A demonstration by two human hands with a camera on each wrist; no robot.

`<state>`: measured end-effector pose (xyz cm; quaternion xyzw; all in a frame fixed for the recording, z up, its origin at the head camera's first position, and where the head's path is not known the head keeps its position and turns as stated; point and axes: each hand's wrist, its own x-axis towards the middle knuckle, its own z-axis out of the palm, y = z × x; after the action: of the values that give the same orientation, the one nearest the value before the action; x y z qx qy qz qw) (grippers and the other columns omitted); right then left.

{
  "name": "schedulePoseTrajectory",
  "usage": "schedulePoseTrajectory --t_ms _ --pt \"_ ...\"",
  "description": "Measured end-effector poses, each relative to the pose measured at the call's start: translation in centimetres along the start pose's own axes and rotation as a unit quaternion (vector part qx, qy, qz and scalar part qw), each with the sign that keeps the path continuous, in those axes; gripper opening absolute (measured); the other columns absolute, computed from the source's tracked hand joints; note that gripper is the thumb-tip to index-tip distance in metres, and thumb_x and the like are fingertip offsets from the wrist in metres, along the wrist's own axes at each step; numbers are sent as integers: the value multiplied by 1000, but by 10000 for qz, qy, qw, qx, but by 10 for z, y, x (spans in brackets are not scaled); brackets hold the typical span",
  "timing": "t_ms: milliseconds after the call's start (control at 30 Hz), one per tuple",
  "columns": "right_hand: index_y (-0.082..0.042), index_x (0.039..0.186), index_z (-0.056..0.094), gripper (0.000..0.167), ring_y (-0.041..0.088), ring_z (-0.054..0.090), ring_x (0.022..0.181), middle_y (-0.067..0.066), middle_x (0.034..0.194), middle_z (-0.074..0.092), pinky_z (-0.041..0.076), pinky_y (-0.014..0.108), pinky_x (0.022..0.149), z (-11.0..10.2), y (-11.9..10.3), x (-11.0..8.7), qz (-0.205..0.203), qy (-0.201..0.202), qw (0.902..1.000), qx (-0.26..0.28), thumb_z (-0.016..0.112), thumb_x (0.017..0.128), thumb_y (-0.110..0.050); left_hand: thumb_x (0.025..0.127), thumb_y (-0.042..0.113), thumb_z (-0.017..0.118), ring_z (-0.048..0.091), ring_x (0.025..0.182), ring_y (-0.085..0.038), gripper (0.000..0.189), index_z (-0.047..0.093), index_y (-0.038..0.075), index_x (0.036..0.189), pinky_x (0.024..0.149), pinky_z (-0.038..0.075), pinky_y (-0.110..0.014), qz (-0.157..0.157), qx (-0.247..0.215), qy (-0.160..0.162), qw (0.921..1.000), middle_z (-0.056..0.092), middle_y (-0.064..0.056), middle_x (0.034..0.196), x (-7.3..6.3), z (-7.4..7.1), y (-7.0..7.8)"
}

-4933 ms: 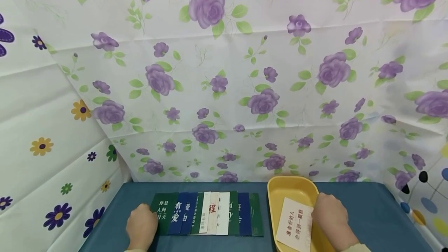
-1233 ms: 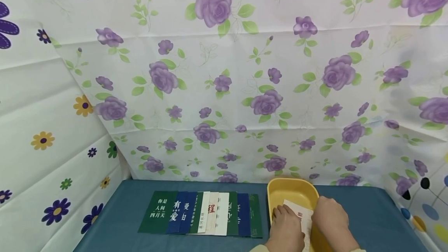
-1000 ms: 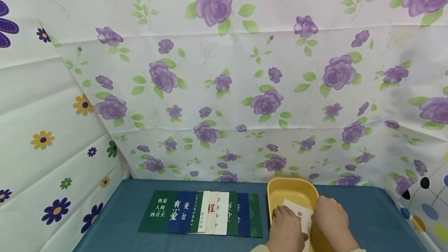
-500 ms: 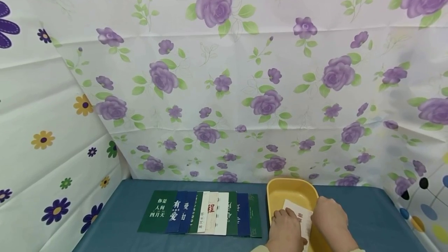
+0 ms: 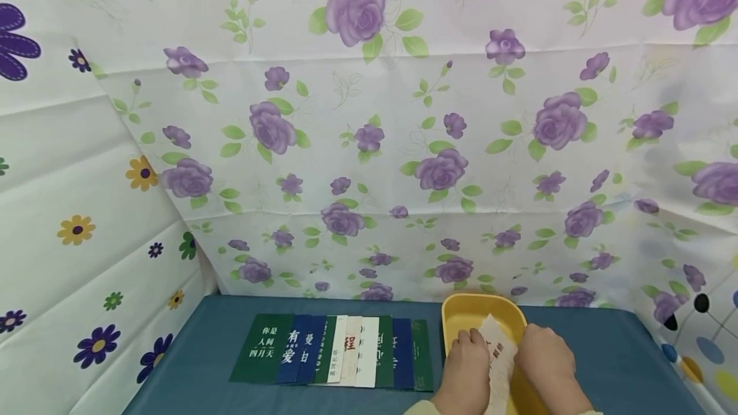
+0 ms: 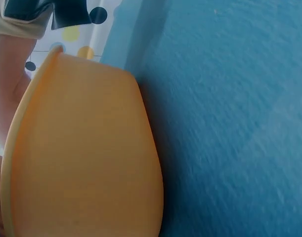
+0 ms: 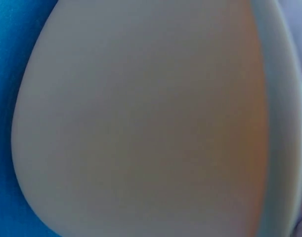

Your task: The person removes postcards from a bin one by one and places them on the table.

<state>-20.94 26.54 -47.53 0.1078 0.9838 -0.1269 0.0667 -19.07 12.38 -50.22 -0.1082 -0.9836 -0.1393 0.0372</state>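
In the head view my left hand [image 5: 466, 367] reaches over the left rim of a yellow plastic basin [image 5: 483, 300]. It holds a white paper card [image 5: 500, 357] with red printed characters, tilted so one corner points up. The fingertips on the card are partly hidden. My right hand [image 5: 544, 360] grips the basin's right rim with curled fingers, close beside the card's edge. The left wrist view shows the basin's outer wall [image 6: 86, 148], which hides most of the left hand's work. The outer wall [image 7: 141, 118] fills most of the right wrist view.
Left of the basin lies an overlapping row of printed cards in green, blue and white, with a green card [image 5: 262, 348] at its left end. All stand on a blue-green table [image 5: 190, 364], backed by a flowered curtain [image 5: 369, 178]. A patterned side curtain [image 5: 75, 210] hangs at left.
My left hand has moved from the green card on the left to the card in the basin. In the last half second that card has turned and its corner has risen. The right hand stays put.
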Motion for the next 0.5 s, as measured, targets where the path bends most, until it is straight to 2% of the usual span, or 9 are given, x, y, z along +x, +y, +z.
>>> schedulePoseTrajectory --t_ms 100,233,367,500 --pt "4 90 64 15 38 62 68 20 77 64 45 48 47 0 0 -1 -16 5 10000 24 60 80 -6 81 19 73 53 63 -11 26 53 8 96 56 48 -21 166 -73 39 9998 49 -3 76 0 -2 -5" --pt "4 89 63 14 37 62 66 19 76 64 44 47 47 2 1 -1 -42 18 10000 26 60 80 -6 85 13 67 51 55 -11 15 52 10 83 50 45 -20 365 38 355 9987 47 -1 67 -1 1 -8" --pt "4 88 63 14 37 62 66 19 76 64 44 47 46 3 1 0 -70 45 10000 14 60 80 -6 89 8 61 50 56 -9 9 54 10 84 51 44 -18 554 128 589 9966 47 0 67 -1 2 -10" --pt "5 89 63 14 37 62 66 20 77 64 44 47 46 3 1 0 -66 42 10000 4 59 81 -6 89 11 63 52 58 -8 7 57 10 93 51 45 -17 745 287 526 9954 51 0 70 -1 1 -11"
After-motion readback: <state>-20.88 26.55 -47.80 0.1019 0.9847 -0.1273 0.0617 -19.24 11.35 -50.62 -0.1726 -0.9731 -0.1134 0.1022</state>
